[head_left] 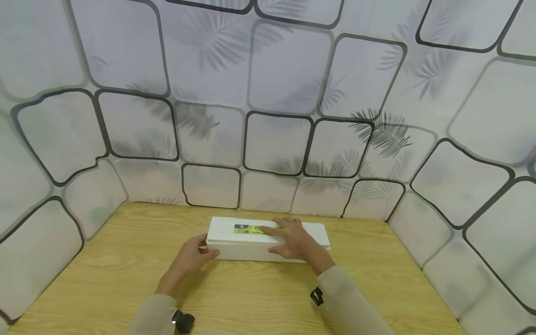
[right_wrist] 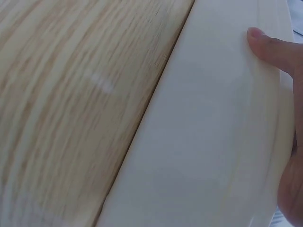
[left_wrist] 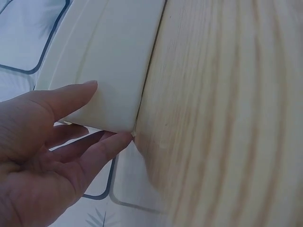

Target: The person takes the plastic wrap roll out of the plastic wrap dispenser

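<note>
A long white lidded box [head_left: 247,252] lies lengthwise on the wooden table, with a green and yellow label [head_left: 242,229] on its closed lid [head_left: 222,226]. At the box's left end, my left hand [head_left: 190,255] holds the front corner. The left wrist view shows its thumb [left_wrist: 78,97] on the long side and the fingers against the end wall. My right hand [head_left: 295,239] rests over the right half of the lid, fingers stretched across the top and covering part of the label. Its thumb [right_wrist: 270,47] presses the front side in the right wrist view.
The wood-grain table [head_left: 234,298] reaches back to a wall covering [head_left: 276,139] with outlined squares and leaf prints, which also encloses the left and right sides. Small black devices [head_left: 183,321] sit at both sleeve cuffs.
</note>
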Action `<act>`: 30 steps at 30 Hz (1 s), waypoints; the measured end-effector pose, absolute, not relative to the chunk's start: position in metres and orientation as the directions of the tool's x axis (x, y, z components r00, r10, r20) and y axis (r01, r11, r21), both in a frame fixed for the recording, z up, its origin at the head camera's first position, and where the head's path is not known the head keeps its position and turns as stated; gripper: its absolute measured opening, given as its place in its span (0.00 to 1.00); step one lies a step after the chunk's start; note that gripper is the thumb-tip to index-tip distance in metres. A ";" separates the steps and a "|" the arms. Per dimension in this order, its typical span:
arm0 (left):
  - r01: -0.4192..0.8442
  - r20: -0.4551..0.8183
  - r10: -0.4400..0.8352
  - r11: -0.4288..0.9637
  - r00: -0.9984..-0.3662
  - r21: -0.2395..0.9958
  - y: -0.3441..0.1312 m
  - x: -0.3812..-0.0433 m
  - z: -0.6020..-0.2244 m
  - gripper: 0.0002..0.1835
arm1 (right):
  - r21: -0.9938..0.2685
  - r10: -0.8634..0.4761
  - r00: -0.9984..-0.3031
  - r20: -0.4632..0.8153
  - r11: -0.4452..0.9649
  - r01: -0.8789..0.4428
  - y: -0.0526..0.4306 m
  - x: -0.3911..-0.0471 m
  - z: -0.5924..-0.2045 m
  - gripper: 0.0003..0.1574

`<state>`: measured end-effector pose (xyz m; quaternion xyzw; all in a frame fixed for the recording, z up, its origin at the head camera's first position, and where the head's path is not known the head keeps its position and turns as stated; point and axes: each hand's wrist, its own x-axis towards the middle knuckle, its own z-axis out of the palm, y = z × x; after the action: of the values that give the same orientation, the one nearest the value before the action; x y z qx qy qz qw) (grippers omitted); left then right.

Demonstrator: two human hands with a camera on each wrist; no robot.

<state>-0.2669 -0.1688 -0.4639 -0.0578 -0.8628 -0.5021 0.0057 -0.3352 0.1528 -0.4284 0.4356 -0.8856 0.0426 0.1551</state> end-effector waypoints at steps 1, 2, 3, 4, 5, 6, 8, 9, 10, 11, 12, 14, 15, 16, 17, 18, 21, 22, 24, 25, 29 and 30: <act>0.112 0.073 0.098 0.487 -0.992 0.866 -0.168 -0.267 -0.464 0.31 | 0.052 -0.758 -0.573 0.310 0.616 -0.786 0.153 -0.336 -0.428 0.42; 0.116 0.077 0.099 0.483 -0.992 0.868 -0.168 -0.267 -0.464 0.31 | 0.044 -0.759 -0.573 0.309 0.613 -0.789 0.154 -0.336 -0.429 0.42; 0.118 0.080 0.098 0.479 -0.992 0.870 -0.168 -0.267 -0.464 0.30 | 0.037 -0.758 -0.574 0.310 0.613 -0.789 0.155 -0.336 -0.429 0.41; 0.124 0.086 0.101 0.476 -0.991 0.871 -0.167 -0.266 -0.463 0.29 | 0.037 -0.760 -0.554 0.339 0.600 -0.799 0.155 -0.338 -0.429 0.41; 0.127 0.089 0.101 0.478 -0.991 0.869 -0.168 -0.266 -0.463 0.28 | 0.037 -0.761 -0.518 0.391 0.575 -0.817 0.156 -0.340 -0.429 0.41; 0.126 0.088 0.101 0.483 -0.991 0.867 -0.169 -0.266 -0.463 0.29 | 0.036 -0.755 -0.485 0.441 0.555 -0.831 0.156 -0.341 -0.428 0.41; 0.122 0.085 0.097 0.496 -0.992 0.859 -0.171 -0.267 -0.462 0.30 | 0.035 -0.731 -0.437 0.524 0.531 -0.847 0.157 -0.342 -0.425 0.41; 0.119 0.083 0.094 0.498 -0.992 0.859 -0.172 -0.267 -0.462 0.30 | 0.029 -0.717 -0.418 0.557 0.520 -0.854 0.157 -0.342 -0.423 0.41; 0.116 0.082 0.091 0.502 -0.993 0.857 -0.173 -0.267 -0.462 0.30 | 0.020 -0.703 -0.399 0.588 0.506 -0.863 0.158 -0.341 -0.421 0.41; 0.112 0.078 0.087 0.506 -0.993 0.856 -0.173 -0.268 -0.462 0.31 | 0.000 -0.694 -0.404 0.596 0.503 -0.864 0.158 -0.340 -0.419 0.42; 0.111 0.077 0.087 0.504 -0.993 0.857 -0.173 -0.268 -0.462 0.31 | -0.021 -0.692 -0.431 0.580 0.516 -0.857 0.158 -0.337 -0.419 0.43; 0.120 0.084 0.093 0.502 -0.992 0.857 -0.171 -0.268 -0.463 0.29 | -0.029 -0.700 -0.462 0.545 0.534 -0.845 0.159 -0.334 -0.419 0.43; 0.118 0.082 0.095 0.499 -0.992 0.858 -0.170 -0.268 -0.463 0.28 | -0.027 -0.705 -0.473 0.528 0.543 -0.839 0.159 -0.333 -0.420 0.43; 0.114 0.078 0.093 0.501 -0.993 0.858 -0.170 -0.267 -0.464 0.27 | -0.019 -0.711 -0.482 0.513 0.552 -0.834 0.159 -0.332 -0.420 0.42; 0.112 0.075 0.093 0.502 -0.993 0.857 -0.170 -0.267 -0.464 0.27 | -0.003 -0.719 -0.487 0.497 0.559 -0.829 0.159 -0.332 -0.420 0.42; 0.109 0.072 0.094 0.502 -0.993 0.858 -0.170 -0.266 -0.464 0.26 | 0.013 -0.726 -0.493 0.479 0.568 -0.823 0.158 -0.331 -0.420 0.42; 0.104 0.068 0.090 0.507 -0.994 0.856 -0.170 -0.265 -0.464 0.26 | 0.056 -0.742 -0.508 0.438 0.586 -0.808 0.156 -0.331 -0.417 0.42; 0.105 0.070 0.088 0.509 -0.994 0.855 -0.170 -0.265 -0.463 0.25 | 0.074 -0.747 -0.510 0.426 0.591 -0.803 0.155 -0.331 -0.415 0.42; 0.112 0.076 0.091 0.511 -0.993 0.852 -0.171 -0.265 -0.462 0.25 | 0.098 -0.754 -0.516 0.405 0.598 -0.796 0.153 -0.331 -0.411 0.42; 0.115 0.078 0.093 0.511 -0.993 0.852 -0.171 -0.265 -0.462 0.25 | 0.105 -0.756 -0.522 0.394 0.601 -0.792 0.153 -0.331 -0.408 0.43; 0.107 0.062 0.106 0.495 -0.992 0.862 -0.172 -0.266 -0.461 0.28 | 0.104 -0.749 -0.547 0.375 0.620 -0.778 0.155 -0.331 -0.402 0.43; 0.102 0.057 0.106 0.493 -0.993 0.864 -0.172 -0.266 -0.461 0.30 | 0.098 -0.743 -0.557 0.372 0.628 -0.772 0.157 -0.331 -0.401 0.43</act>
<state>-0.2659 -0.1722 -0.4609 -0.0602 -0.8641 -0.4998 -0.0017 -0.3311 0.1571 -0.4006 0.4298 -0.8814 0.0380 0.1923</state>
